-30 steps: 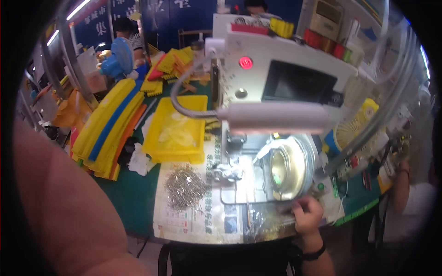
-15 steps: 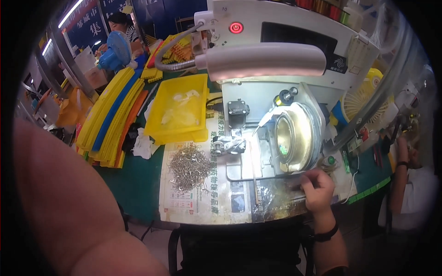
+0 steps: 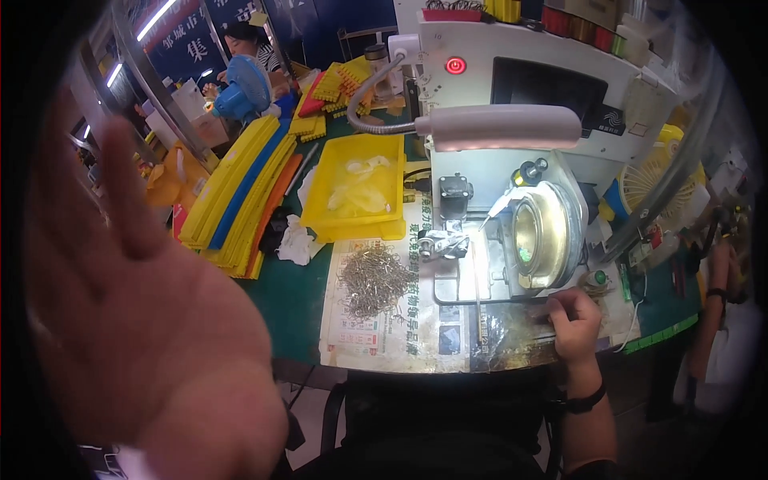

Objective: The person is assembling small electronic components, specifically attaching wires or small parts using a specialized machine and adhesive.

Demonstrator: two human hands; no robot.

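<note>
Very close to the camera, my left hand (image 3: 172, 328) fills the left side, its fingers stretched out and somewhat blurred; nothing shows in it. At the table's front edge rests my right hand (image 3: 578, 326), fingers curled in with the thumb against them; whatever it may hold is hidden. It is nearest to the round metal bowl (image 3: 552, 240) of a white bench machine (image 3: 456, 100). A thin rod (image 3: 480, 320) lies left of this hand. Further left, a tangled heap of small wire-like metal pieces (image 3: 373, 282) sits on a printed paper sheet (image 3: 340, 344).
A yellow bin (image 3: 352, 228) holding pale, translucent material stands behind the heap. Long yellow and blue strips (image 3: 240, 188) are stacked at left. A lamp (image 3: 504, 126) on a bent neck hangs over the machine. Blue (image 3: 244, 88) and yellow fans (image 3: 656, 180) flank it. Another person (image 3: 264, 60) sits behind.
The view has shifted, so the bench appears further right. My left hand has risen and its fingers now show spread out. My right hand stays by the bowl, still curled.
</note>
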